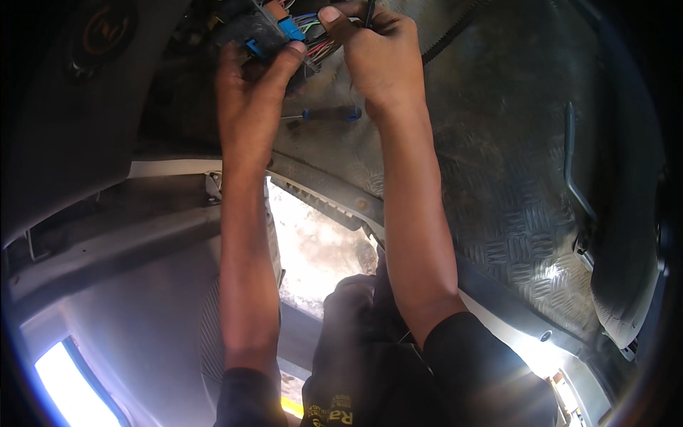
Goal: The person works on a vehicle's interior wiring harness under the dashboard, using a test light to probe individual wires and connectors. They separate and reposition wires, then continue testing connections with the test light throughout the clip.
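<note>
At the top of the view, my left hand (250, 96) grips a black fuse box (245, 32), its thumb pressed on the near edge. A blue connector (290, 29) is seated in the box. A bundle of thin coloured wires (324, 47) runs from it toward my right hand (384, 60). The thumb and fingers of that hand are closed on the wires. A thin black strip (370, 13) rises between its fingers; its far end is cut off by the frame. On the floor below the wires lies a screwdriver (333, 114) with a blue and black handle.
A steering wheel (107, 35) is at upper left, an open door panel (142, 285) at lower left. Between my forearms, the sill (320, 199) borders bright ground. Patterned metal flooring (498, 178) extends right, toward a bent metal bar (570, 153) and a seat (626, 270).
</note>
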Demonstrator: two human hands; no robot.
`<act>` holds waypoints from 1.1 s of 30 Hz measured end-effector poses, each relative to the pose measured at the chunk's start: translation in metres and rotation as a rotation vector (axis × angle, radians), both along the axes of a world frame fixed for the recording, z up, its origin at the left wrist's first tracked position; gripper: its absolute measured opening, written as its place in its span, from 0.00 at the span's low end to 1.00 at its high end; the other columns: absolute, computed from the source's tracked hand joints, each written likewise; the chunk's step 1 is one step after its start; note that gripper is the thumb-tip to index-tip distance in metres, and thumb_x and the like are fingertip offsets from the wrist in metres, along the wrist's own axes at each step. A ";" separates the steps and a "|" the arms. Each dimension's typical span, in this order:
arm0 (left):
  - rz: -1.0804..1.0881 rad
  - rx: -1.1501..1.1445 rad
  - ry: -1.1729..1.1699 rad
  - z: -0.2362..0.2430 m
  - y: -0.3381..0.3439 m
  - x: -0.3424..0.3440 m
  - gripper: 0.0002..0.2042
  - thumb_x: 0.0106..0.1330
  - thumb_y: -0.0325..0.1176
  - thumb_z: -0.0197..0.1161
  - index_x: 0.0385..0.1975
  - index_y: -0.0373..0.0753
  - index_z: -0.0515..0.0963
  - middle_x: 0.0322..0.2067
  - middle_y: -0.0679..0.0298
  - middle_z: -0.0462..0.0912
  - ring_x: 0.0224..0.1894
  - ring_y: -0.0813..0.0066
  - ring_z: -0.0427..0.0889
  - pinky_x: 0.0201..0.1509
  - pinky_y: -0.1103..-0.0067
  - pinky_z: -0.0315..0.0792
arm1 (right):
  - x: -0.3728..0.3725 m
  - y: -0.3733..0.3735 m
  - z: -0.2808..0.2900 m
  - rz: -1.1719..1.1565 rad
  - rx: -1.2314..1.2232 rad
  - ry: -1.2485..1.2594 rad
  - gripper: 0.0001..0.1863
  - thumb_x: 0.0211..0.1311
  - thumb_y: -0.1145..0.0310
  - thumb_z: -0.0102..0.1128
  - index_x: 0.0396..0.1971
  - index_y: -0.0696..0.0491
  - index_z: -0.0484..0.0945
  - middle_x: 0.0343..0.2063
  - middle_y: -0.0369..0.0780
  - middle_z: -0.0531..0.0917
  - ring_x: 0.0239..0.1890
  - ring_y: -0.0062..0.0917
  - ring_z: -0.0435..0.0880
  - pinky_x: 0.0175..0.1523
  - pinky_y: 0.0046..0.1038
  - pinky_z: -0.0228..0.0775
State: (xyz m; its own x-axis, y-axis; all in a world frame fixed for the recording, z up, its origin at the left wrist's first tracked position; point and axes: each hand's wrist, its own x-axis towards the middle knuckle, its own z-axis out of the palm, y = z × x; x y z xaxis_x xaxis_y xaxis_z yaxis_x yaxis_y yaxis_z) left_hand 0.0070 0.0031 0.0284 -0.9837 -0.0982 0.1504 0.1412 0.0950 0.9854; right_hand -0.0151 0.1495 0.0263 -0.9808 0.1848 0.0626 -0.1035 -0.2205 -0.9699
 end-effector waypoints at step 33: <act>0.005 -0.112 0.127 -0.012 0.000 -0.008 0.36 0.61 0.38 0.79 0.65 0.33 0.66 0.50 0.55 0.84 0.51 0.70 0.85 0.54 0.75 0.78 | 0.006 0.040 0.023 0.374 0.351 0.050 0.17 0.63 0.57 0.75 0.45 0.52 0.89 0.23 0.30 0.82 0.21 0.10 0.68 0.25 0.20 0.57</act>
State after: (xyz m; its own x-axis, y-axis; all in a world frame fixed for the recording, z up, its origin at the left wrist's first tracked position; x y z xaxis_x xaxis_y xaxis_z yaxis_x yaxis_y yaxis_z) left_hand -0.0013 0.0031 0.0161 -0.9556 -0.0784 0.2841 0.2635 0.2042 0.9428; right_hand -0.0095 0.1890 0.0494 -0.9700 -0.2186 0.1063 -0.1278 0.0867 -0.9880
